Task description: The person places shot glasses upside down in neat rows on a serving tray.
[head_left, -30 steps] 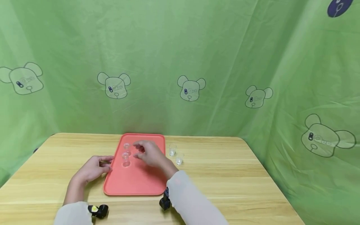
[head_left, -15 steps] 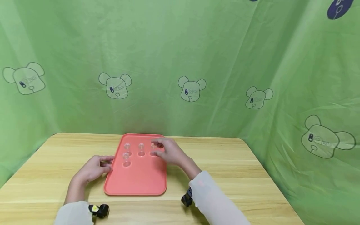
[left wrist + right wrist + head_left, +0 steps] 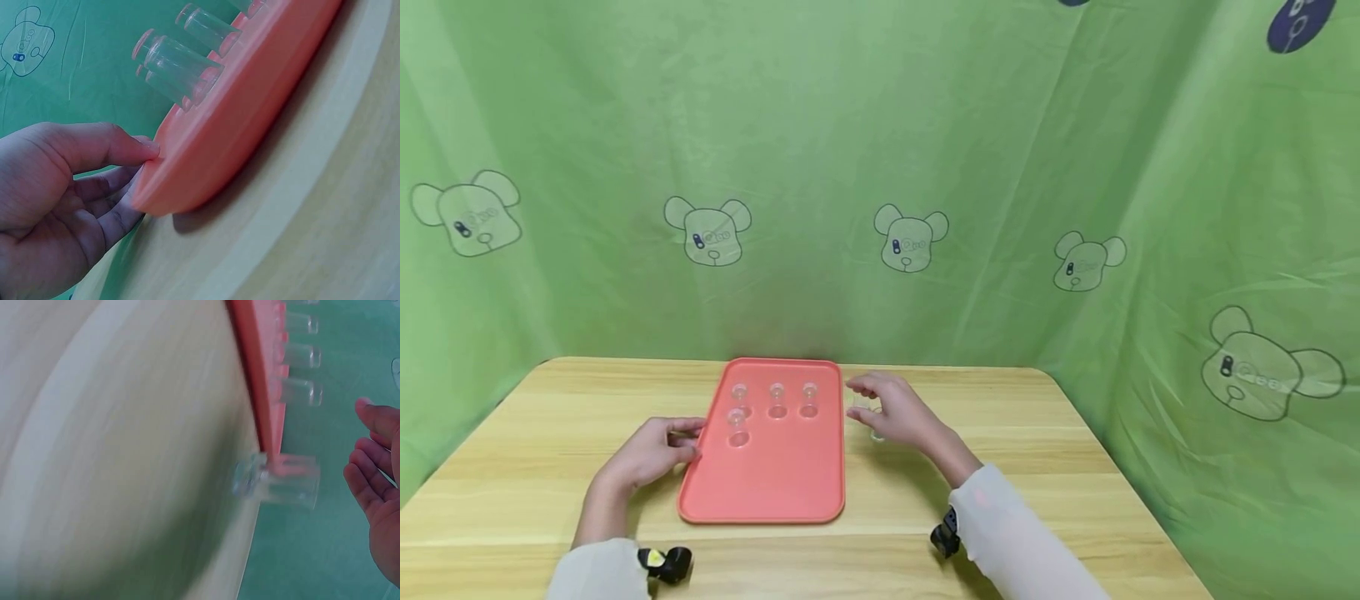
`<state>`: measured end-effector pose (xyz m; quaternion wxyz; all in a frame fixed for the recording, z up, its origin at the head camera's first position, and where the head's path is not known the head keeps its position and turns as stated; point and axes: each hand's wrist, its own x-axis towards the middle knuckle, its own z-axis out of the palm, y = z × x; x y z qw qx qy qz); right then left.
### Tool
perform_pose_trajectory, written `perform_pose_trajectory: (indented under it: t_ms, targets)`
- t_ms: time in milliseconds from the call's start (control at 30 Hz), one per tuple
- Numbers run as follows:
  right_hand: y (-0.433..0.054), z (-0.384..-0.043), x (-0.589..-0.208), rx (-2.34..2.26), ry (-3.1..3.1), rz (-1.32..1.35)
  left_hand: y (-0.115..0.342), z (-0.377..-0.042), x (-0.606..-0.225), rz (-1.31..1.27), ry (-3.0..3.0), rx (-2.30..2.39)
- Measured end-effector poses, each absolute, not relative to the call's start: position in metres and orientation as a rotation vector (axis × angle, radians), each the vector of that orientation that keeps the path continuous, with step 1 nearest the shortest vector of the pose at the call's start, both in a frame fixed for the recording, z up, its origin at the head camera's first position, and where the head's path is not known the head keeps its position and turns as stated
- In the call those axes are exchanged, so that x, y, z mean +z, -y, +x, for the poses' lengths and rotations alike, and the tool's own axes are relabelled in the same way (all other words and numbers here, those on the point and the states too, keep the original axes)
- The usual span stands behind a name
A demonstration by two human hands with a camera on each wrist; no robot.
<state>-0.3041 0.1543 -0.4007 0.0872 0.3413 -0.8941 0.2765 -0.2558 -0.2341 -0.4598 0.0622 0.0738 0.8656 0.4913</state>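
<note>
Four-sided and coral red, the tray lies on the table. My left hand pinches its left rim, the thumb over the edge and the fingers at the outer side. Three clear shot glasses stand in a row at the back of the tray, with another glass in front of the left one. Right of the tray, my right hand hovers beside glasses on the table, one a glass in the right wrist view. Its thumb and fingers are apart, with nothing visibly held.
The light wood table carries the tray and the loose glasses. A green curtain with bear-head prints hangs close behind the table and along its right side.
My right hand has moved rightward from over the tray to the glasses beside it, uncovering the middle and right glasses of the back row. The left hand has stayed on the rim.
</note>
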Motion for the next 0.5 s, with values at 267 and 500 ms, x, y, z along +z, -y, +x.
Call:
perform_pose_trajectory:
  t_ms: [267,500]
  targets:
    - [-0.182,-0.305,-0.411,0.781,2.684,0.965,0.233,-0.256,-0.459,0.219,-2.624,1.483]
    - [-0.196,-0.306,-0.417,0.741,2.769,0.925,0.233,-0.256,-0.459,0.227,-2.622,1.477]
